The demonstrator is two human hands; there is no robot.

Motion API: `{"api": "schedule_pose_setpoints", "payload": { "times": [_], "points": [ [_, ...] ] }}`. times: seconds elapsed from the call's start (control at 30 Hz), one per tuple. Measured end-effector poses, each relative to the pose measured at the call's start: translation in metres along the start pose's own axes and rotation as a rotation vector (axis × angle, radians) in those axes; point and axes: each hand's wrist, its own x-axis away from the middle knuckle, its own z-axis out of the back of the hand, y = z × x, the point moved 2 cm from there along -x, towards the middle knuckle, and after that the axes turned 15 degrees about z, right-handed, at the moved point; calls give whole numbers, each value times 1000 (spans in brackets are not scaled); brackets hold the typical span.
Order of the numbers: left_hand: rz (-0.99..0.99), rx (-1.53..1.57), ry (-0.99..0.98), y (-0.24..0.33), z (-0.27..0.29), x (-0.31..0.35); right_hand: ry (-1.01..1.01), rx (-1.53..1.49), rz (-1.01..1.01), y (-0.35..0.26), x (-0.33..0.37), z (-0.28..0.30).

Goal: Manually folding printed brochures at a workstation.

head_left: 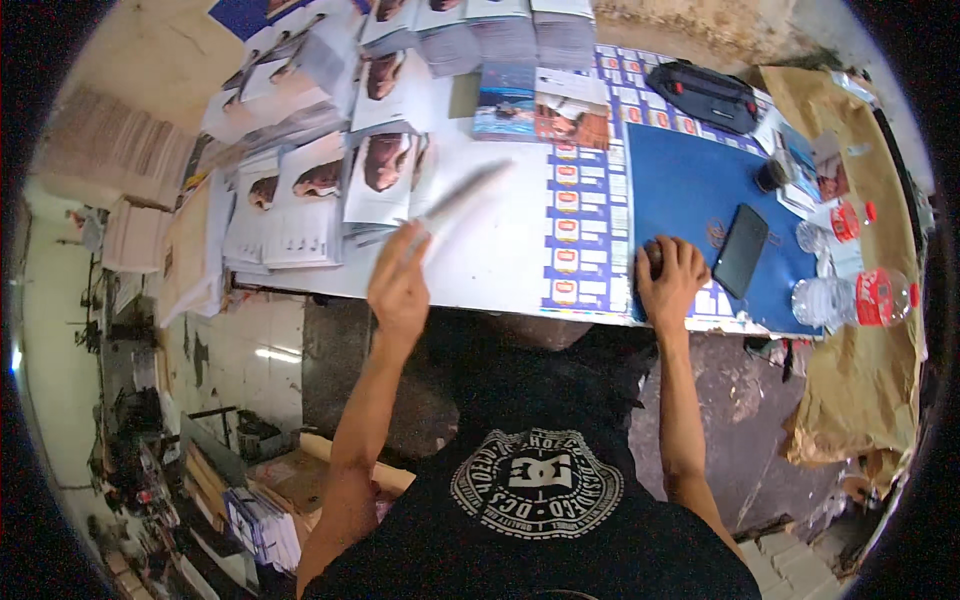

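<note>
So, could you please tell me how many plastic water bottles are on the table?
2, both at the table's right end: one bottle with a red label lies on its side near the front edge; another lies just behind it. Clutter there may hide more.

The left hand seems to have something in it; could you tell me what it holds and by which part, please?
The left hand holds a motion-blurred printed sheet, pinched at its near lower end between the fingers. The right hand rests over a small dark round object.
</note>
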Motion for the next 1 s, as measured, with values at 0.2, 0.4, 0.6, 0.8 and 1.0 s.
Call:
{"api": "schedule_pose_setpoints", "payload": {
  "times": [0.2,0.4,0.6,0.8,1.0],
  "points": [
    [126,-317,-146,-95,-8,-26,7,-17,-1,-7,-6,1],
    [45,-97,-291,-56,-77,-83,22,-20,1,-3,-8,0],
    [-117,-241,-264,-50,-183,-137,30,-27,-70,-4,-2,1],
    [-77,-287,-379,-58,-197,-80,-4,-219,-172,7,-3,4],
    [-37,-154,-475,-11,-127,24,496,-1190,-563,47,-56,-6]
  ]
}}
